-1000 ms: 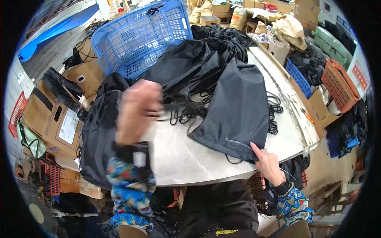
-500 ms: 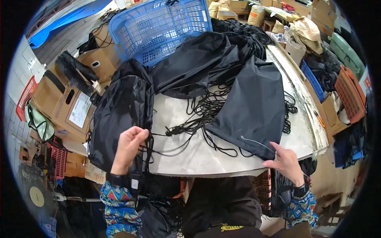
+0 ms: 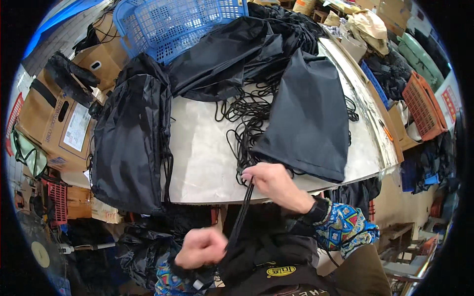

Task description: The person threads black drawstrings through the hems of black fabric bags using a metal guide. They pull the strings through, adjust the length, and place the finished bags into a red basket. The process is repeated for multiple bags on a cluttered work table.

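A doubled black cord (image 3: 241, 217) is stretched between my two hands at the table's front edge. My right hand (image 3: 276, 185) pinches it beside the lower left corner of a flat black fabric bag (image 3: 311, 118). Low in front of my body, my left hand (image 3: 201, 247) is closed round the cord's other end, slightly blurred. Beyond the right hand a tangled pile of black cords (image 3: 247, 118) lies on the table, partly under the bag. Another black drawstring bag (image 3: 131, 143) lies on the left, its cords along its right side.
More black bags (image 3: 217, 59) are heaped at the back of the pale table (image 3: 197, 148), against a blue plastic basket (image 3: 173, 29). Cardboard boxes (image 3: 59, 123) stand at the left. A red-orange crate (image 3: 427, 106) and an orange-handled tool (image 3: 388, 134) are at the right.
My left hand has come down from the left bag toward my body. The right hand has moved left from the right bag's edge to the cord. The thin wire hook no longer shows.
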{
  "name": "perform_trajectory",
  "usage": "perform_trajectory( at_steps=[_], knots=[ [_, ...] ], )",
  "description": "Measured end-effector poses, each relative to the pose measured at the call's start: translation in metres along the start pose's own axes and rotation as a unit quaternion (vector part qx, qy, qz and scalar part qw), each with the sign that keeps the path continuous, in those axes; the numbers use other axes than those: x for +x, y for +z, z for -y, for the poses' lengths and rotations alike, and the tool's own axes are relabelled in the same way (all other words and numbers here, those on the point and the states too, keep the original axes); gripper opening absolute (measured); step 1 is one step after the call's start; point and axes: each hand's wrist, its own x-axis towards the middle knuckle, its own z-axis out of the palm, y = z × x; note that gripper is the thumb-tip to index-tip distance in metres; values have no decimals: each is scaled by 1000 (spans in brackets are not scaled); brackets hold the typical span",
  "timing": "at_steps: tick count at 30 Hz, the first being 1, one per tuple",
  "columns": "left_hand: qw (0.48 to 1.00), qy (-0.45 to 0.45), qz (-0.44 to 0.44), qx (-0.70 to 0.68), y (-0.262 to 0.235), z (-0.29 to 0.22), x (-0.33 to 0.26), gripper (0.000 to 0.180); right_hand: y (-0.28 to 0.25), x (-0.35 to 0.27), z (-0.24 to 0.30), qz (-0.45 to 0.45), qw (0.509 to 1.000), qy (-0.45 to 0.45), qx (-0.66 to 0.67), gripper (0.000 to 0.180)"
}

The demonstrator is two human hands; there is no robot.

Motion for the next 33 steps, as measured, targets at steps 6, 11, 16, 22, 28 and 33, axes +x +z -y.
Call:
perform_trajectory(
  at_steps=[6,11,16,22,28,33],
  knots=[
    [935,175,236,-196,-8,-2,-9,27,-20,9,8,-39,997,42,-45,17],
    [882,317,300,-176,-12,-33,-21,30,-44,9,-1,-98,980,170,-37,17],
    [887,40,-362,284,-2,-14,-9,16,-58,22,-9,-123,978,161,-47,45],
    [863,14,-407,299,-34,27,20,19,-52,6,-5,54,983,175,-20,39],
    [920,25,-357,157,-20,22,19,17,-7,7,-5,159,984,75,-42,30],
    [947,21,-320,13,-21,23,12,13,5,5,-21,162,979,-1,-123,20]
  ],
)
